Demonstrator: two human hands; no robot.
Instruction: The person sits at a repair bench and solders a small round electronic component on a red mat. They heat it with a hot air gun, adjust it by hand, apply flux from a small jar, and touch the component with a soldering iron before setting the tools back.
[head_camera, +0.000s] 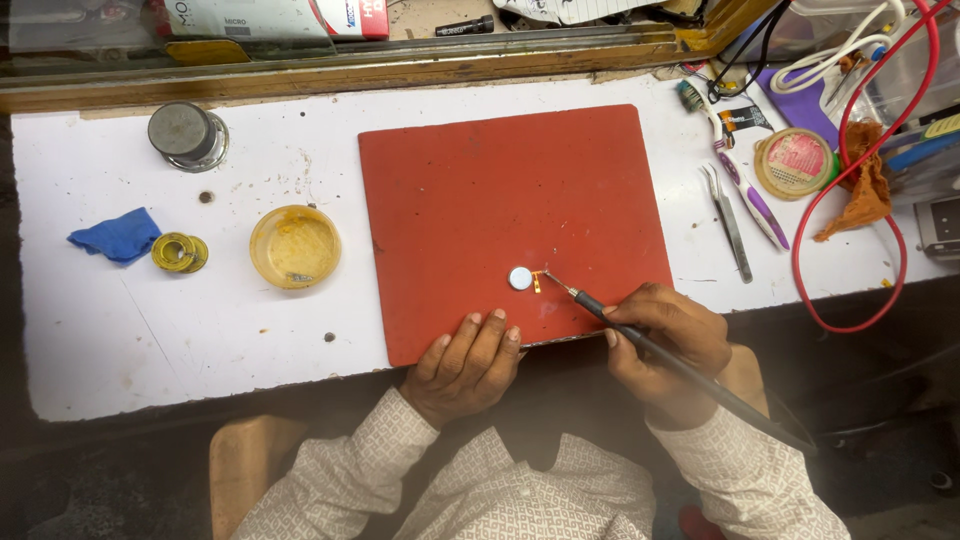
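Observation:
A small round silver part (520, 278) with a short orange tab lies on the red mat (500, 180). My right hand (665, 335) grips a thin black soldering iron (640, 340) like a pen. Its fine tip touches the orange tab just right of the silver part. My left hand (465, 360) rests flat on the mat's near edge, fingers together and pointing at the part, holding nothing.
A yellow dish of flux (295, 246), a solder spool (179, 252), a blue cloth (116, 235) and a grey round jar (187, 134) sit left. Tweezers (728, 220), a purple-white brush (745, 190), a round tin (795, 163), an orange rag (865, 185) and a red cable (850, 300) lie right.

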